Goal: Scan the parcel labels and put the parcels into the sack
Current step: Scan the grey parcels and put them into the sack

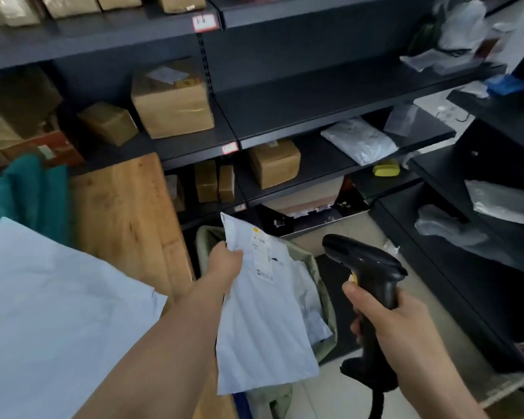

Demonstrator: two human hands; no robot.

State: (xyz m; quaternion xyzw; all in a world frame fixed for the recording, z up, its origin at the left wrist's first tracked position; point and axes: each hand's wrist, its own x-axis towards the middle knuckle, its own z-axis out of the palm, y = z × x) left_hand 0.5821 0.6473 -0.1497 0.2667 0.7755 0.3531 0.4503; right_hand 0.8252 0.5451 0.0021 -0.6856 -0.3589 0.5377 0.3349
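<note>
My left hand (224,264) pinches the top edge of a flat pale-blue mailer parcel (260,322), which hangs over the open olive sack (322,285) on the floor. A white shipping label (262,255) sits on the parcel's upper part, facing up. Other pale parcels (313,313) lie inside the sack. My right hand (384,322) grips the handle of a black barcode scanner (363,261) to the right of the parcel, its head pointing up and left. A large pale-blue parcel (49,313) lies on the wooden table at the left.
A wooden table (124,213) stands at the left with a teal cloth (34,195) on it. Dark shelving (315,101) ahead holds cardboard boxes (171,101) and grey mailers (359,140). More shelves with plastic bags (496,201) stand on the right. Tiled floor lies below.
</note>
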